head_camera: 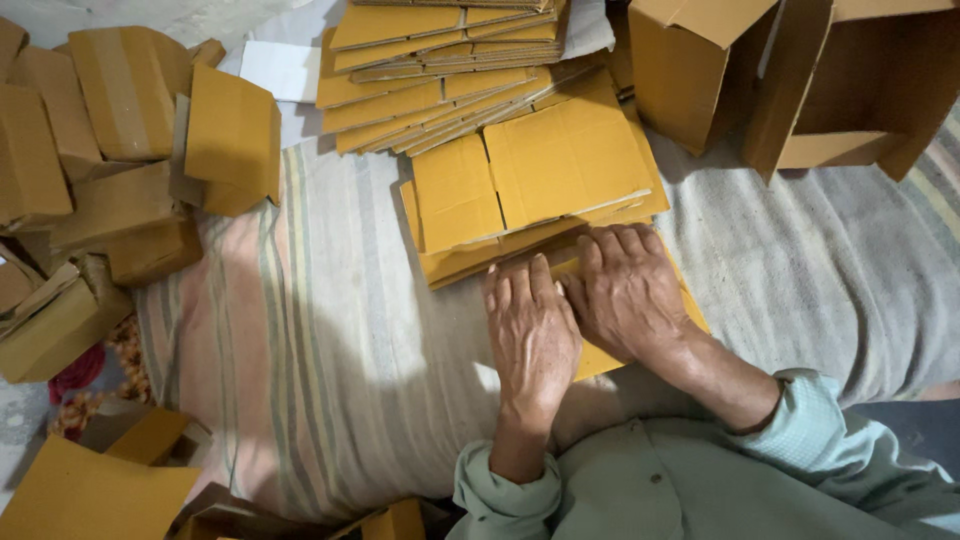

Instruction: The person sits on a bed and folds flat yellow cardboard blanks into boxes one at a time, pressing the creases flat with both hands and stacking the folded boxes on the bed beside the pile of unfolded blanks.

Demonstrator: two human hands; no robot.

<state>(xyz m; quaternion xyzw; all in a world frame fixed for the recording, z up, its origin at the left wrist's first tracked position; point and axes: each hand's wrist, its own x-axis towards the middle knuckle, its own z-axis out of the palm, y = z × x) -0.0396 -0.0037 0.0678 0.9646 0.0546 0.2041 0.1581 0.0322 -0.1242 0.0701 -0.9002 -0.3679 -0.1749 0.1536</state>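
Both flat, the left hand (532, 335) and right hand (625, 292) press open-palmed atop the yellow flattened carton (598, 358).

Open striped cloth (330, 330) is left free at the left; passage ahead is blocked by stacked flat cartons (500, 120), and folded boxes (110, 170) crowd the far left.

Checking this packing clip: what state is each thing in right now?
Left hand: flat, pressing on the blank.
Right hand: flat, pressing on the blank.
Cardboard blank: unfolded, under both hands.
Stack of blanks: flat, fanned.
Small boxes: folded, heaped.
Large carton: open, on its side.
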